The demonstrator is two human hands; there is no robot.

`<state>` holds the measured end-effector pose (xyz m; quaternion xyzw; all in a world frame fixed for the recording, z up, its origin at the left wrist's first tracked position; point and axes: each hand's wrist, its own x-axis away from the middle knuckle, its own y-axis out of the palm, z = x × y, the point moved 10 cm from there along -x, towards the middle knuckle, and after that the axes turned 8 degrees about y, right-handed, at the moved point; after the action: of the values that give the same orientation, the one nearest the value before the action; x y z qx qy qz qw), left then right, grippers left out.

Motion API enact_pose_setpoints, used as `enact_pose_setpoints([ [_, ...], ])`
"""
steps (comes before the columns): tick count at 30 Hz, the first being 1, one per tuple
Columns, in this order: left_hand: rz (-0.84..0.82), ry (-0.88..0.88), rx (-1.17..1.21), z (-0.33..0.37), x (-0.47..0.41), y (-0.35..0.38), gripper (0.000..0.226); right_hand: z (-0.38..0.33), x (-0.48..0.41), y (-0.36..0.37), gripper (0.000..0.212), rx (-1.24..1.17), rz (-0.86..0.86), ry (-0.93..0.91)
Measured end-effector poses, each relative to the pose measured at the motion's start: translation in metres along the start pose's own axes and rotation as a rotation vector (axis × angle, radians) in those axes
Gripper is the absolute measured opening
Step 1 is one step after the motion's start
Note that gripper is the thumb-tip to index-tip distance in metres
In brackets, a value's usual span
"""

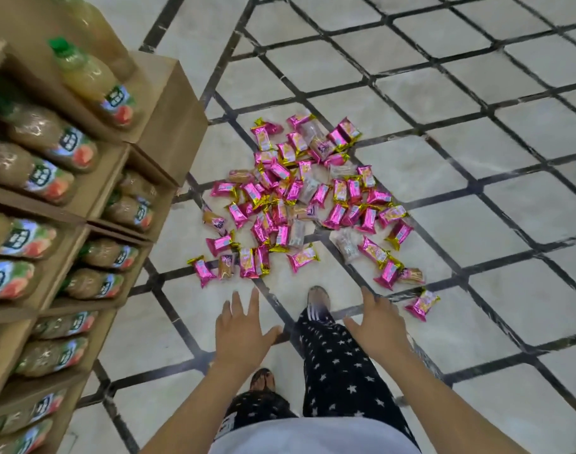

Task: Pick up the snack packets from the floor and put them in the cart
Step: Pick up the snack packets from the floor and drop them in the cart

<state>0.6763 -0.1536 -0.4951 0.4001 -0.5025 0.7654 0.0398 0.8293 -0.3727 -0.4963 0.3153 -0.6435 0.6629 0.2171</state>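
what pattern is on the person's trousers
Small white stars on black trousers, seen in the head view, the only one given.

Tiled floor [444, 178], shelf unit [172, 126] at left.
Pale marble tiles w/ dark strips btwn, diagonal grid. Brown cardboard shelves hold rows of juice bottles [93, 83], labels out. Even, soft light.
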Motion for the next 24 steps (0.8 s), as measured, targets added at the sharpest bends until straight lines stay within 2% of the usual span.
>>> enact_pose_setpoints([
  [6,-0.055,-0.111,0.016,-0.010,-0.090,0.000,0.082,-0.057,-0.102,-0.027,0.076,0.301,-0.006,-0.195],
  [10,-0.033,-0.206,0.110,-0.037,-0.155,0.020,0.083,-0.085,-0.187,-0.004,0.081,0.448,-0.029,-0.213],
  [13,-0.010,-0.189,0.108,-0.058,-0.222,0.059,0.085,-0.110,-0.261,0.039,0.084,0.522,-0.034,-0.258],
  [16,-0.073,-0.198,0.092,-0.088,-0.298,0.122,0.093,-0.133,-0.331,0.093,0.086,0.607,-0.007,-0.335],
  [19,-0.107,-0.196,0.060,-0.124,-0.378,0.187,0.104,-0.138,-0.397,0.157,0.087,0.605,0.001,-0.333],
  [22,-0.080,-0.145,0.001,-0.150,-0.452,0.254,0.103,-0.139,-0.452,0.232,0.090,0.603,-0.011,-0.332],
  [24,-0.070,-0.174,0.042,-0.166,-0.485,0.295,0.102,-0.141,-0.481,0.279,0.090,0.624,-0.035,-0.357],
])
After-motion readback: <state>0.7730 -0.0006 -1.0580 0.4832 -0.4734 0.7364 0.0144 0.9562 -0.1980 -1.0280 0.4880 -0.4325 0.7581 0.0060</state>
